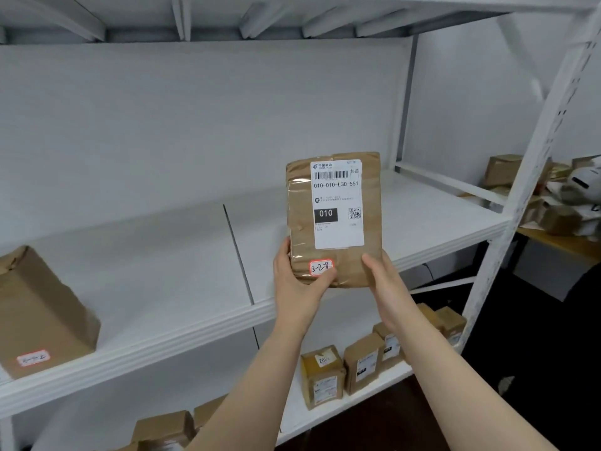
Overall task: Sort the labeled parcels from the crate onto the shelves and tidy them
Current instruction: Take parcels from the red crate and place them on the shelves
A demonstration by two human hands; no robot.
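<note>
Both hands had the brown paper parcel by its bottom edge, holding it upright over the right half of the middle shelf, around its front edge. Couldn't tell if it actually touched the board.

The left hand gripped the lower left corner, thumb on the front right by the red-rimmed sticker reading 3-2-8. The right hand gripped the lower right corner, thumb on the front too. The white shipping label faced the camera.

A bigger brown box sat at the far left end of that shelf, well apart. Small boxes lined the front edge of the lower shelf, partly hidden by the forearms. A white post stood at the right front corner, with a pile of packages beyond it.
</note>
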